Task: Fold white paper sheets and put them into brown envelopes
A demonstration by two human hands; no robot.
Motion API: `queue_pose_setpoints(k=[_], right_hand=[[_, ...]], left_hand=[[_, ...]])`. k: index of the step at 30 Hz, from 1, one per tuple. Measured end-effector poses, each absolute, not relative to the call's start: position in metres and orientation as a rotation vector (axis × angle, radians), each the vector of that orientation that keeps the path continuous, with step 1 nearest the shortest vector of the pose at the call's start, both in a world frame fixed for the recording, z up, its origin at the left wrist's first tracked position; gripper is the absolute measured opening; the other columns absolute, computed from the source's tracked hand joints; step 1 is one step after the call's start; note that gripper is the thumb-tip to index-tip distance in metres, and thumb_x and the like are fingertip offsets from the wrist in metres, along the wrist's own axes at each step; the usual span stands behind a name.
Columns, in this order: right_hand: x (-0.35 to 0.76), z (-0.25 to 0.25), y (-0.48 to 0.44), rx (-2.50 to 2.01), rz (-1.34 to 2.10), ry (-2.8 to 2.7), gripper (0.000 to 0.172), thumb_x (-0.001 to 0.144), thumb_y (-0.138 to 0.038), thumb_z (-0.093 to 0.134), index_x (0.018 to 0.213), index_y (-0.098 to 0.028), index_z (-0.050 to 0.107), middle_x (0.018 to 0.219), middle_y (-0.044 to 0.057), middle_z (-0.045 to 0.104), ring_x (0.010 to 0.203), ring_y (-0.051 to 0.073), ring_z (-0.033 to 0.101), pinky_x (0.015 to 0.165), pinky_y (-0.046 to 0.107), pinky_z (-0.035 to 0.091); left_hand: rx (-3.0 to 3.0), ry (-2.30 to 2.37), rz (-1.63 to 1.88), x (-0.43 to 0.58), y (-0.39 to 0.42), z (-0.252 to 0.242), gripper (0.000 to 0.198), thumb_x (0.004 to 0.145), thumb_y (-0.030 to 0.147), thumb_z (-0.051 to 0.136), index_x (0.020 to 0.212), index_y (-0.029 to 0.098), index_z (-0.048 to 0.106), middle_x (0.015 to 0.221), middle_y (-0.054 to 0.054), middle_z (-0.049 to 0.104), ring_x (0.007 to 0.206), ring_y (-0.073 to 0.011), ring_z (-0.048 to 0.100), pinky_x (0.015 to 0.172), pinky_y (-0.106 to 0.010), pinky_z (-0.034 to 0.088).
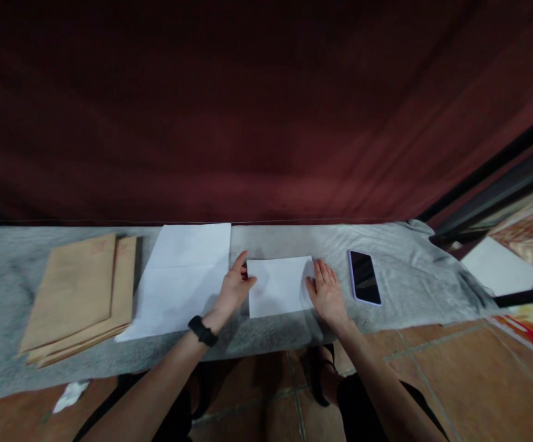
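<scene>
Paper [279, 285] lies mid-cloth [408, 264] between left hand [235, 283], thumb and fingers spread at its left edge, and right hand [327, 293], flat at its right edge, thumb out; uneven pushing could skew or crease it.

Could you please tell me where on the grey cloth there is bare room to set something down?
Bare cloth lies right of the phone and left of the envelopes. A thin strip runs between the small paper and the curtain. It is crowded from the envelopes through the large paper and left hand to the right hand.
</scene>
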State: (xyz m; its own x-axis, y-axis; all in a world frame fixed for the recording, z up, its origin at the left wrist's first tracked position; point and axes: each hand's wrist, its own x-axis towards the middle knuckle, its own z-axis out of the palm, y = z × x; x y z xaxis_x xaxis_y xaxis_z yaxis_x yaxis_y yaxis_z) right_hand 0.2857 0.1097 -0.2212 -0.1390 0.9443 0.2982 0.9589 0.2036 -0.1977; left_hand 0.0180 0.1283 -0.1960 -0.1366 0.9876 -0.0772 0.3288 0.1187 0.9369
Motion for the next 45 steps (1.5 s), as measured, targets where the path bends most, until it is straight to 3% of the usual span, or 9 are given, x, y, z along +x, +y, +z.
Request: queue_pose_setpoints(k=[7,16,21,25,28,31,36,42,45], right_hand=[[0.244,-0.188,0.084,-1.263,0.157,-2.375,0.064,0.096,-0.026,0.04,0.156,-0.017,0.023,0.16,0.008,0.031,0.147,0.023,0.026,0.122,0.048,0.024],[0.239,-0.194,0.083,-1.048,0.259,-2.416,0.068,0.083,-0.002,0.041,0.148,-0.019,0.042,0.152,0.006,0.045,0.142,0.02,0.037,0.123,0.049,0.023],[0.257,-0.199,0.096,-0.994,0.614,-2.153,0.06,0.083,-0.001,0.038,0.129,-0.03,0.064,0.137,0.001,0.061,0.136,0.019,0.046,0.118,0.05,0.032],[0.265,-0.2,0.096,-0.978,0.894,-1.954,0.038,0.089,-0.012,0.046,0.111,-0.028,0.072,0.126,0.003,0.068,0.132,0.021,0.051,0.117,0.049,0.033],[0.269,-0.199,0.093,-1.009,0.97,-1.936,0.033,0.086,-0.011,0.049,0.104,-0.026,0.072,0.12,0.003,0.071,0.126,0.02,0.055,0.118,0.048,0.03],[0.276,-0.196,0.087,-1.062,0.839,-2.106,0.039,0.077,-0.002,0.05,0.1,-0.025,0.072,0.114,0.003,0.072,0.12,0.02,0.059,0.119,0.049,0.028],[0.291,-0.188,0.073,-1.075,0.636,-2.423,0.063,0.072,0.005,0.045,0.122,-0.025,0.066,0.132,0.004,0.065,0.124,0.019,0.056,0.115,0.043,0.036],[0.303,-0.177,0.07,-1.357,0.855,-2.202,0.028,0.096,-0.027,0.049,0.114,-0.027,0.07,0.106,0.002,0.074,0.097,0.02,0.069,0.086,0.031,0.053],[0.303,-0.181,0.077,-1.471,0.906,-2.091,0.031,0.097,-0.041,0.049,0.102,-0.022,0.072,0.088,0.003,0.074,0.082,0.021,0.069,0.074,0.03,0.052]], left_hand=[[0.718,1.394,1.435,0.024,0.118,-0.182,0.076,0.061,0.019,0.07,0.134,0.02,0.048,0.073,0.008,0.051,0.06,-0.0081,0.052,0.059,-0.02,0.041],[0.388,1.183,1.485,0.054,0.079,-0.169,0.047,0.056,0.019,0.075,0.1,0.019,0.059,0.081,0.003,0.064,0.072,-0.0128,0.061,0.064,-0.023,0.046],[0.793,1.306,1.476,0.032,0.076,-0.175,0.057,0.07,0.018,0.063,0.127,0.023,0.054,0.113,-0.004,0.065,0.105,-0.0198,0.062,0.091,-0.035,0.05],[1.615,1.267,1.052,0.008,0.081,-0.181,0.069,0.07,0.001,0.048,0.135,0.025,0.053,0.145,-0.005,0.05,0.135,-0.0223,0.045,0.115,-0.045,0.035],[2.144,1.249,0.731,0.005,0.078,-0.184,0.072,0.072,-0.005,0.044,0.136,0.026,0.053,0.155,-0.003,0.04,0.145,-0.0222,0.03,0.119,-0.048,0.029],[2.448,1.24,0.498,0.008,0.075,-0.183,0.053,0.082,-0.003,0.045,0.126,0.022,0.059,0.145,-0.007,0.052,0.137,-0.0237,0.043,0.113,-0.047,0.039],[2.579,1.21,0.403,0.013,0.075,-0.173,0.022,0.091,0.009,0.051,0.104,0.019,0.066,0.117,-0.008,0.068,0.113,-0.0241,0.061,0.102,-0.043,0.046],[2.245,1.162,0.559,0.018,0.078,-0.169,0.015,0.093,0.029,0.057,0.101,0.022,0.068,0.103,-0.004,0.071,0.101,-0.0208,0.064,0.091,-0.032,0.048],[2.059,1.203,0.592,0.022,0.087,-0.174,0.023,0.089,0.037,0.061,0.104,0.021,0.068,0.102,-0.004,0.072,0.095,-0.0214,0.065,0.082,-0.03,0.05]])
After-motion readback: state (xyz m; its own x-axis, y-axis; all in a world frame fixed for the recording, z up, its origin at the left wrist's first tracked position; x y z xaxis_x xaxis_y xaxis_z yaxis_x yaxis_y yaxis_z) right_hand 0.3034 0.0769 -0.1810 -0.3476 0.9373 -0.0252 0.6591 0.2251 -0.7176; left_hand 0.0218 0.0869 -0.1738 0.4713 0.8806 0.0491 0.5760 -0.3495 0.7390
